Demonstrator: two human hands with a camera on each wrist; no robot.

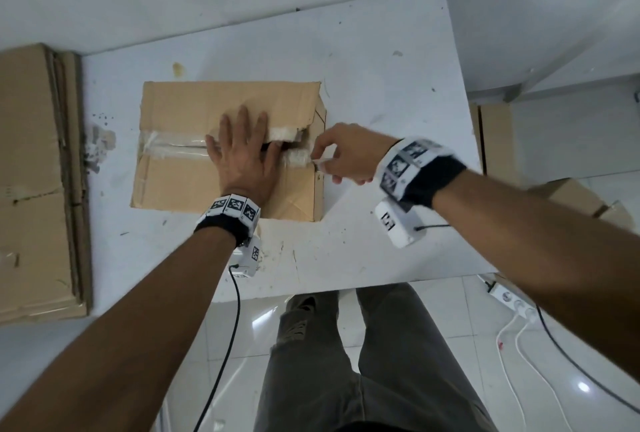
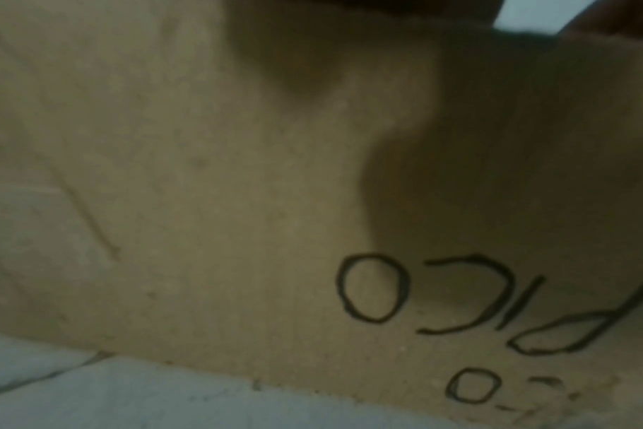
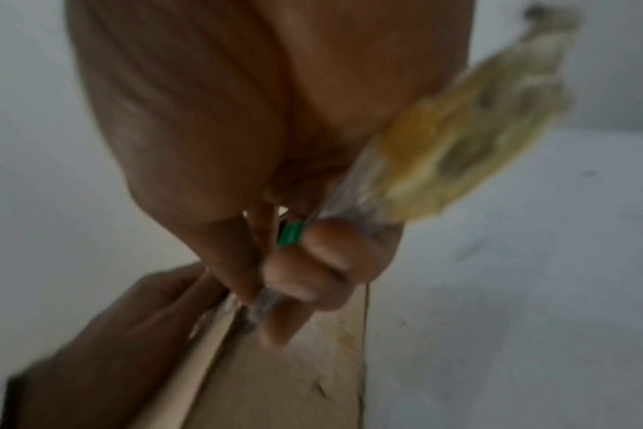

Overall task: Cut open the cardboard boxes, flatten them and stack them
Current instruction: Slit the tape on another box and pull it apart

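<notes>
A taped brown cardboard box [image 1: 194, 109] lies on the white table [image 1: 381, 85]. My left hand [image 1: 242, 151] presses flat on its top, fingers straight, across the clear tape seam [image 1: 173, 146]. The seam is torn open at its right end. There my right hand [image 1: 320, 163] grips a small clear cutter with a green part [image 3: 290, 233]; a yellowish wad of peeled tape [image 3: 478, 130] sticks out of the fist [image 3: 265, 304]. The left wrist view is filled by blurred cardboard [image 2: 202, 203] with black handwriting [image 2: 422, 296].
A stack of flattened cardboard [image 1: 31, 172] lies at the table's left end. More boxes [image 1: 568, 194] stand on the floor to the right, behind the table edge. A white power strip [image 1: 509, 298] and cables lie on the tiled floor by my legs.
</notes>
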